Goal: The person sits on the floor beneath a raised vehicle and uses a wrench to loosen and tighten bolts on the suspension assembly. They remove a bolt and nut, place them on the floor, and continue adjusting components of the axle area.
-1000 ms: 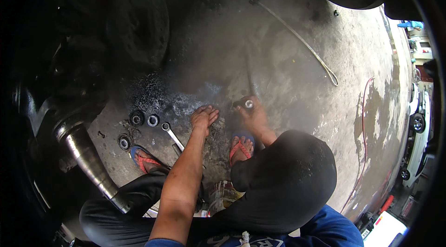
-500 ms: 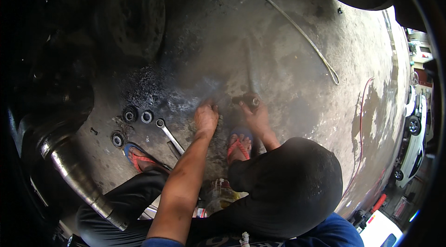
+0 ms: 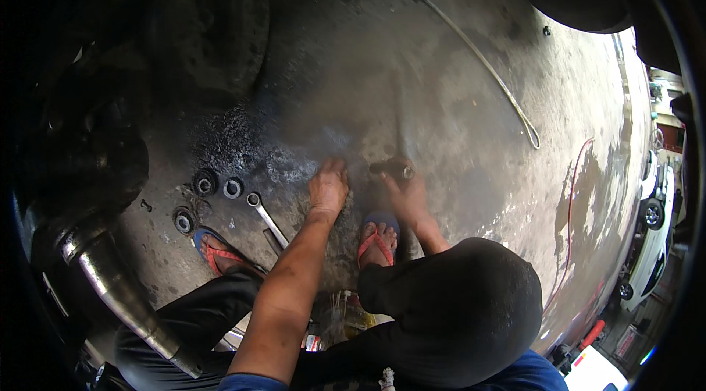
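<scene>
My right hand (image 3: 412, 200) is closed round a dark stubby metal cylinder (image 3: 393, 168) with a round, socket-like end, just above the concrete floor. A short way to its left, my left hand (image 3: 329, 189) is low over the oily floor with its fingers curled together. Haze in the picture hides its fingertips and whatever they hold. Left of that hand lie a ring spanner (image 3: 268, 219) and several round dark metal rings, among them a bearing-like ring (image 3: 205, 183) and a paler ring (image 3: 232, 187).
A shiny metal axle shaft (image 3: 125, 295) juts in at lower left, below a dark wheel (image 3: 213, 23). A long bar with a T-shaped end (image 3: 485, 60) lies at far right. A red hose (image 3: 570, 214) runs along the right. My sandalled feet (image 3: 378, 244) flank the work area.
The view has shifted a little, so the floor things sit slightly lower in the picture. Both hands stay in nearly the same place, with the cylinder still in the right one.
</scene>
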Action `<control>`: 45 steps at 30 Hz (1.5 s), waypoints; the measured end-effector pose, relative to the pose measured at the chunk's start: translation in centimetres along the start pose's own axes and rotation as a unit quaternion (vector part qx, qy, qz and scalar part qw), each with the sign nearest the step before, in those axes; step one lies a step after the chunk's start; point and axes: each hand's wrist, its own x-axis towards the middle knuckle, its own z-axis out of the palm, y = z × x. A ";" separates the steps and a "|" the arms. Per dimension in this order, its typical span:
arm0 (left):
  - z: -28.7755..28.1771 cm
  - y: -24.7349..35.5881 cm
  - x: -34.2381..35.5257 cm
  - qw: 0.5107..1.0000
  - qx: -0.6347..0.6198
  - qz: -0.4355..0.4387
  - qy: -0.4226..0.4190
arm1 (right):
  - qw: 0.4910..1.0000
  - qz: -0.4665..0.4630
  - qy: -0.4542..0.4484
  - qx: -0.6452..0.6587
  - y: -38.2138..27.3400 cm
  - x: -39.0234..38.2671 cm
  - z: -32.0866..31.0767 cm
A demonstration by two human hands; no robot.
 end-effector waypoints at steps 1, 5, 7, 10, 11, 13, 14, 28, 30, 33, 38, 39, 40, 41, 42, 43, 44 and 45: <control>0.0 0.0 0.1 1.000 0.002 0.016 0.006 | 1.000 -0.006 -0.005 0.011 0.2 0.0 0.0; 0.2 0.1 0.6 0.999 0.018 0.029 -0.010 | 0.998 -0.041 -0.037 -0.030 1.1 0.1 0.4; 0.5 0.4 1.1 0.999 0.020 0.037 -0.002 | 0.997 -0.042 -0.042 -0.048 1.5 0.2 0.5; 1.1 0.9 1.6 0.998 0.019 0.052 0.018 | 0.998 0.009 -0.057 0.007 1.5 0.5 0.5; 1.3 0.9 1.8 0.998 0.022 0.052 0.017 | 0.998 -0.017 -0.053 -0.011 1.4 0.6 0.4; 1.5 0.7 2.0 0.998 0.024 0.052 0.008 | 0.995 -0.067 -0.065 -0.039 0.9 0.8 0.3; 1.6 0.6 2.1 0.998 0.022 0.052 -0.001 | 0.993 -0.085 -0.058 -0.050 0.5 0.9 0.2; 2.1 0.5 2.6 0.999 0.005 0.025 0.025 | 0.983 -0.180 -0.005 -0.033 -1.8 2.0 1.4; 2.1 0.7 2.5 1.000 0.000 -0.010 -0.002 | 0.984 -0.172 -0.021 -0.051 -1.5 2.2 1.6; 1.8 0.9 2.6 0.998 -0.027 0.033 0.044 | 0.987 -0.132 -0.042 -0.079 -1.0 2.5 1.8; 1.3 1.1 3.3 0.999 -0.017 -0.045 0.007 | 0.992 -0.075 0.045 -0.086 0.3 0.0 0.0; 1.3 1.1 3.3 0.996 -0.033 -0.079 -0.007 | 0.993 -0.075 0.044 -0.077 0.7 -0.8 -0.5; 1.3 1.0 3.4 0.994 -0.066 -0.088 -0.015 | 0.995 -0.055 0.042 -0.072 1.1 -1.4 -0.7; 1.4 1.0 3.2 0.995 -0.071 -0.074 0.001 | 0.996 -0.033 0.040 -0.069 1.5 -2.0 -0.9; 1.4 1.0 3.0 0.996 -0.068 -0.061 0.018 | 0.997 -0.014 0.048 -0.062 1.9 -2.4 -0.9; 1.4 0.9 2.8 0.996 -0.058 -0.048 0.040 | 0.997 -0.019 0.060 -0.054 2.2 -2.6 -0.9; 1.4 0.8 2.5 0.998 -0.048 -0.022 0.030 | 0.996 -0.026 0.067 -0.049 2.5 -2.7 -0.7; 1.4 0.9 2.3 0.999 -0.034 0.003 0.032 | 0.995 -0.053 0.077 -0.043 2.7 -2.6 -0.6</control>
